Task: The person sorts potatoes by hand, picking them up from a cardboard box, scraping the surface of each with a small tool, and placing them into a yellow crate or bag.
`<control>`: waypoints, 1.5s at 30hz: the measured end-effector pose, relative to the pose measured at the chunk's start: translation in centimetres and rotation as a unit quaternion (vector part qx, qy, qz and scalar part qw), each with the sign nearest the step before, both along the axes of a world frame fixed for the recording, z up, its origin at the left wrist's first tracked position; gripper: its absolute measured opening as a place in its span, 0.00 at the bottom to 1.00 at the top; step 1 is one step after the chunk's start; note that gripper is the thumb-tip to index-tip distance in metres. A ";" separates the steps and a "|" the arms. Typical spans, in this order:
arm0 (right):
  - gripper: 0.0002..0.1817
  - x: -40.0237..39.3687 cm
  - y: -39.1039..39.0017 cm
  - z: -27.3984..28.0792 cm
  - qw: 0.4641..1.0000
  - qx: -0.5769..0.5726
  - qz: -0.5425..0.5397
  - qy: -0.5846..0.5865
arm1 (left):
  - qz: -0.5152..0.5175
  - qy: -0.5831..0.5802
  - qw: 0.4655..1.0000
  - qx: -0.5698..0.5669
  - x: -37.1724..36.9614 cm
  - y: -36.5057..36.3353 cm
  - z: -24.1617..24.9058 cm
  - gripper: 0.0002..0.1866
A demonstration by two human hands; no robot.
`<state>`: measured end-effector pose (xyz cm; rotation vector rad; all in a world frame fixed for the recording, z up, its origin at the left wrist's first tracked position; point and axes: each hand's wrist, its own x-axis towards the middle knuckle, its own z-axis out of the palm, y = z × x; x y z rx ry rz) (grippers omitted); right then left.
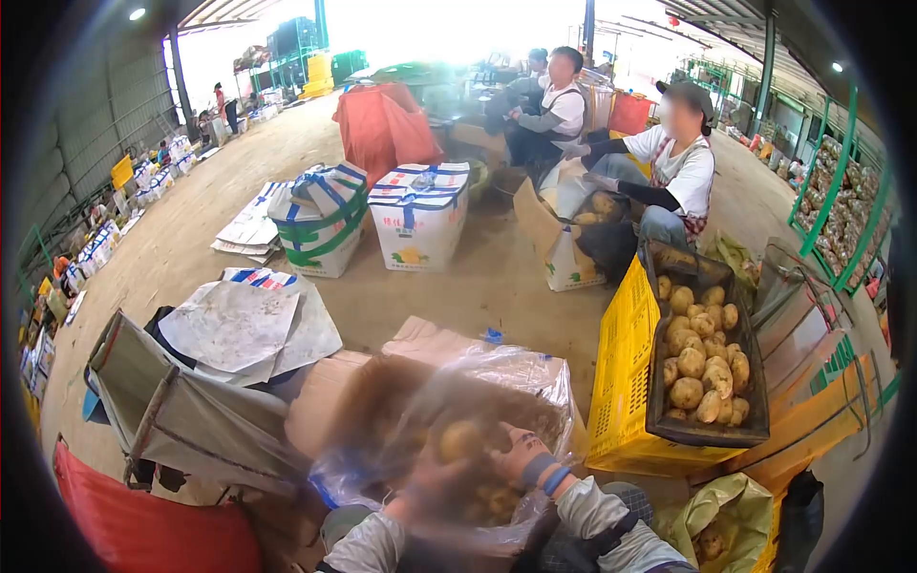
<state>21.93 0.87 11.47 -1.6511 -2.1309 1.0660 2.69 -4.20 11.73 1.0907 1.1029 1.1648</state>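
Note:
A round yellow potato (460, 441) sits between my hands, over an open cardboard box (420, 334) lined with clear plastic (540, 374). My left hand (432, 480) is closed around the potato's near left side, blurred by a smear in the picture. Close on the potato's right is my right hand (523, 453), a blue band at its wrist; its fingertips are smeared. More potatoes (497, 504) lie inside the plastic, below my hands.
A yellow crate (616, 368) with a dark tub of potatoes (702, 358) stands at right, a green sack (726, 511) near it. Paper sheets (234, 325) top a grey cloth bin (205, 425) at left. Beyond are packed white boxes (417, 218) and a seated co-worker (683, 167).

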 end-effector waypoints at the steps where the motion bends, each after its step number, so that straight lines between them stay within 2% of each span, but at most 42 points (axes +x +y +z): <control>1: 0.32 0.3 0.0 -0.9 0.998 -0.016 -0.028 0.059 | -0.006 -0.044 0.999 -0.020 0.1 -0.4 1.3 0.46; 2: 0.32 0.5 0.1 -2.0 0.991 -0.031 -0.054 0.116 | -0.022 -0.049 0.998 -0.014 0.1 -0.5 1.3 0.46; 3: 0.32 0.5 0.3 -3.6 0.994 -0.005 -0.052 0.098 | -0.037 -0.053 0.998 -0.009 0.0 -0.6 1.4 0.45; 5: 0.28 1.5 0.9 -7.6 0.962 -0.100 -0.081 0.241 | -0.085 0.018 0.995 0.055 -1.0 -0.2 -0.2 0.44; 6: 0.26 2.0 1.3 -9.3 0.934 -0.150 -0.094 0.309 | -0.071 -0.028 0.996 0.043 -0.8 -0.3 0.6 0.43; 8: 0.23 3.3 2.3 -12.9 0.932 -0.103 -0.040 0.346 | -0.059 -0.107 0.992 0.015 -0.7 -0.6 1.8 0.41; 10: 0.21 2.3 1.5 -12.9 0.938 -0.034 -0.019 0.344 | -0.064 -0.172 0.983 -0.013 -0.8 -1.1 1.1 0.40; 11: 0.22 1.6 1.2 -12.3 0.946 0.016 -0.027 0.322 | -0.086 -0.225 0.970 -0.042 -0.7 -1.0 1.2 0.40; 12: 0.24 1.2 0.7 -9.1 0.960 0.071 -0.006 0.271 | -0.110 -0.278 0.951 -0.072 -0.6 -1.0 1.4 0.40; 13: 0.26 0.8 0.1 -5.8 0.967 0.129 0.011 0.219 | -0.102 -0.272 0.953 -0.082 -0.6 -1.0 2.2 0.41; 14: 0.27 0.3 -0.6 -3.3 0.961 0.215 0.020 0.174 | -0.120 -0.301 0.945 -0.034 -1.6 -0.2 -1.2 0.41; 15: 0.29 0.3 -0.5 -4.4 0.953 0.266 0.006 0.144 | -0.107 -0.211 0.972 -0.002 -2.4 0.2 -1.6 0.40; 16: 0.30 0.4 -0.5 -5.6 0.942 0.315 -0.012 0.111 | -0.095 -0.274 0.955 -0.057 -2.0 -1.0 2.0 0.39; 17: 0.31 0.5 -0.4 -6.9 0.928 0.362 -0.034 0.078 | -0.086 -0.271 0.957 -0.058 -2.0 -0.8 1.2 0.39; 18: 0.31 0.1 0.0 -3.1 0.978 0.187 -0.046 0.087 | -0.078 -0.268 0.959 -0.059 -1.9 -0.6 0.5 0.39; 19: 0.31 0.2 -0.4 -1.7 0.984 0.166 -0.059 0.021 | -0.079 -0.221 0.972 -0.016 -2.0 -0.2 -0.4 0.40; 22: 0.32 0.2 -0.1 0.5 0.996 0.062 -0.009 -0.062 | -0.047 -0.178 0.983 0.029 -1.7 0.2 -0.8 0.41; 26: 0.34 0.2 0.1 2.6 0.994 -0.010 0.012 -0.109 | -0.049 -0.098 0.993 0.049 -2.2 0.4 -0.6 0.38; 29: 0.33 0.3 0.2 3.2 0.972 0.008 0.121 -0.202 | -0.034 -0.089 0.995 0.034 -2.3 0.6 -1.0 0.38; 31: 0.31 0.2 0.5 -1.1 0.960 0.041 0.187 -0.204 | -0.019 0.053 0.991 0.120 -2.6 1.0 -1.1 0.39; 32: 0.30 0.9 -0.2 -3.2 0.967 0.139 0.156 -0.143 | -0.023 -0.018 0.996 0.085 -2.2 1.0 -0.5 0.40; 33: 0.29 0.2 -0.1 -0.8 0.988 0.066 0.105 -0.090 | -0.024 -0.089 0.995 0.049 -1.7 1.1 0.2 0.40; 34: 0.30 0.3 -0.2 0.1 0.998 0.044 0.044 -0.030 | -0.028 -0.093 0.994 0.043 -2.1 1.3 -1.3 0.40; 36: 0.29 0.8 1.0 -4.0 0.996 0.014 -0.012 0.082 | -0.013 -0.017 0.997 0.069 -2.1 1.5 -2.5 0.35; 37: 0.28 0.6 0.9 -3.8 0.984 -0.076 -0.033 0.159 | -0.009 0.005 0.998 0.060 -2.3 1.5 -3.2 0.34; 39: 0.26 0.1 0.9 -3.5 0.915 -0.252 -0.069 0.307 | 0.008 0.034 0.999 0.039 -2.1 1.2 -3.7 0.31; 42: 0.38 0.0 -0.1 -3.8 0.804 -0.313 -0.065 0.501 | 0.012 0.028 0.998 0.054 -1.8 1.2 -4.2 0.31; 43: 0.35 0.0 0.0 -4.0 0.759 -0.358 -0.149 0.523 | -0.009 0.027 0.993 0.116 -2.6 1.5 -5.4 0.30; 44: 0.31 0.2 0.0 -3.1 0.739 -0.328 -0.116 0.576 | 0.022 0.097 0.982 0.161 -2.2 1.5 -3.4 0.26; 45: 0.26 1.1 -0.5 -2.6 0.725 -0.329 -0.125 0.592 | 0.011 0.190 0.962 0.196 -2.7 1.7 -3.9 0.24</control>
